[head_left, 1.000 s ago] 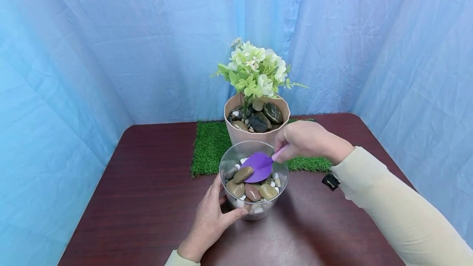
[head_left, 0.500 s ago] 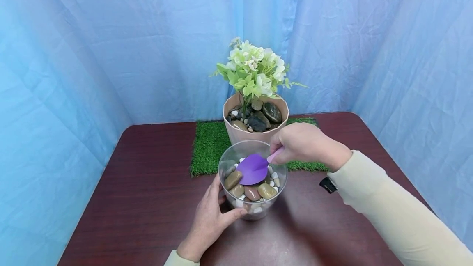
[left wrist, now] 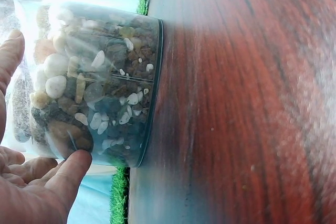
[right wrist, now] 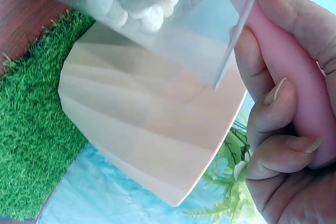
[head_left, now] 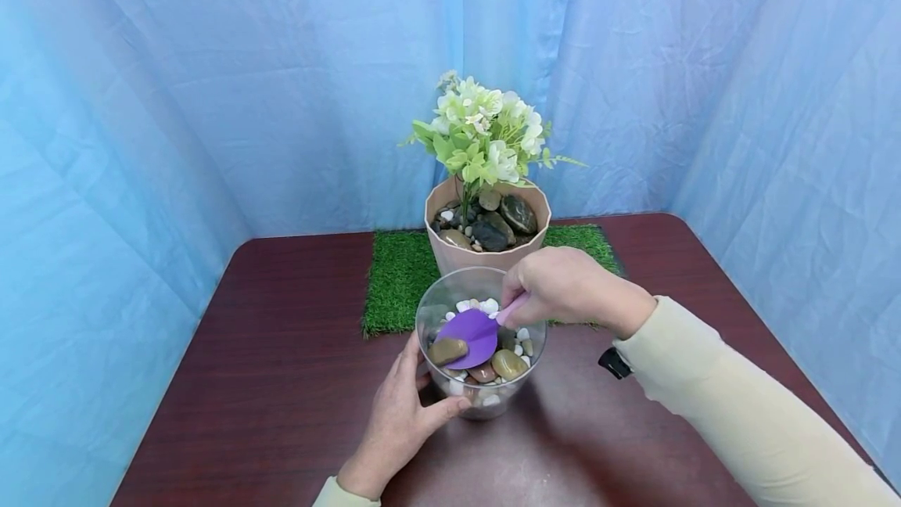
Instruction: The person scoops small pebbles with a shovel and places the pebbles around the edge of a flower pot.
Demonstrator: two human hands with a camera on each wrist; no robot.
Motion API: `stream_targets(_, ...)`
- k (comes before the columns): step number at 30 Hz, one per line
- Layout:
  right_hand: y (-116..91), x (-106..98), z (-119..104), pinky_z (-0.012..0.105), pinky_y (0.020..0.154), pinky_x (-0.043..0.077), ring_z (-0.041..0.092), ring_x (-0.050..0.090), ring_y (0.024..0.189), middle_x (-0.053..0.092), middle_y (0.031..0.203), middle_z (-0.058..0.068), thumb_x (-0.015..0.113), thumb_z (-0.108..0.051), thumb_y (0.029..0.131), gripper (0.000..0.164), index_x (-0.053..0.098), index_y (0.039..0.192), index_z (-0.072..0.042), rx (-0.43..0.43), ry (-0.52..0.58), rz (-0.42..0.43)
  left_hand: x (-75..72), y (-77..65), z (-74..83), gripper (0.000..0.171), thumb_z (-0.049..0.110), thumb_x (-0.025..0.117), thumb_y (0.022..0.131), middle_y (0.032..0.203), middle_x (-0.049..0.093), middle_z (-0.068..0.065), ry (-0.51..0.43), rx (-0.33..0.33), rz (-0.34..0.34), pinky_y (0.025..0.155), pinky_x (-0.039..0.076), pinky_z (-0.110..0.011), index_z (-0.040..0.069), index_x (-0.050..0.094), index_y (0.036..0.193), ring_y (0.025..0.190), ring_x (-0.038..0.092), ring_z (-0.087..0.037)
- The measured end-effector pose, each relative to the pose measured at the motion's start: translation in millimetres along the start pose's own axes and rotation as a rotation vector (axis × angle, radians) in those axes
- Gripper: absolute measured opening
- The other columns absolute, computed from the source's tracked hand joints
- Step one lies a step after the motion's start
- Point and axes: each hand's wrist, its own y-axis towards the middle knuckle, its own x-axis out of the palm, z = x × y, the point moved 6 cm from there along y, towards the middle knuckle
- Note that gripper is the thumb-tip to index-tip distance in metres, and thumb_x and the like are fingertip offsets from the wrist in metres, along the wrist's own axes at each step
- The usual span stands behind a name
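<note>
Fingers [right wrist: 275, 106] of the right hand [head_left: 566, 284] curled tight round the pink handle [right wrist: 294, 72] of a trowel, clamped on it. Left hand [head_left: 401, 413] braces the clear container [head_left: 450, 289], thumb on the near wall, other fingers bent round its left side.

Position: container stands on the worktop [head_left: 281, 382], just in front of the pale pink pot [head_left: 461, 258] and the strip of artificial grass [head_left: 397, 288]. Purple blade [head_left: 481, 331] inside the container, below the rim.

Progress, my reading: mid-way through working stones with the trowel. Done: container part filled, one brown stone [head_left: 446, 350] lying over the blade's left part. Not done: that stone neither lies free of the blade nor is out of the container. Cannot tell whether the blade bears its full weight or neighbouring stones share it. The pot behind already holds dark stones and white flowers [head_left: 486, 127].

Appearance: brown stone smooth, oblong, muted tan. Trowel blade broad, rounded, matt purple. Container transparent, wide-mouthed; through its wall, from the left wrist, large rounded stones and white pebbles above, finer brown grit and white chips nearer the base.
</note>
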Motion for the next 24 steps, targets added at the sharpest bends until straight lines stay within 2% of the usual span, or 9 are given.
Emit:
stream_targets(10, -6.0, 4.8, 4.1, 0.025, 0.060, 0.050, 0.000, 0.056, 0.065, 0.065, 0.075, -0.027, 0.082, -0.042, 0.088, 0.008, 0.077, 0.083, -0.038, -0.018, 0.069, 0.004, -0.4, 0.3, 0.3, 0.125, 0.045, 0.094, 0.074, 0.161, 0.043, -0.015, -0.003, 0.000, 0.001, 0.102, 0.060, -0.030, 0.024, 0.017, 0.169, 0.135, 0.059, -0.026)
stream_targets(16, -12.0, 2.9, 11.8, 0.026, 0.058, 0.050, 0.003, 0.055, 0.065, 0.066, 0.073, -0.025, 0.083, -0.041, 0.088, 0.007, 0.077, 0.083, -0.040, 0.025, 0.181, -0.004, 0.0, -0.3, -0.1, 0.124, 0.046, 0.094, 0.074, 0.160, 0.045, -0.014, 0.006, -0.003, 0.000, 0.102, 0.060, -0.030, 0.023, 0.017, 0.169, 0.135, 0.059, -0.025)
stream_targets(24, -16.5, 0.9, 18.4, 0.023, 0.055, 0.047, 0.006, 0.055, 0.066, 0.068, 0.074, -0.020, 0.082, -0.040, 0.089, 0.004, 0.080, 0.086, -0.038, 0.021, 0.287, 0.003, -0.2, -0.9, -0.2, 0.124, 0.045, 0.094, 0.074, 0.160, 0.044, -0.015, 0.014, -0.011, 0.001, 0.102, 0.059, -0.029, 0.018, 0.019, 0.168, 0.134, 0.060, -0.025)
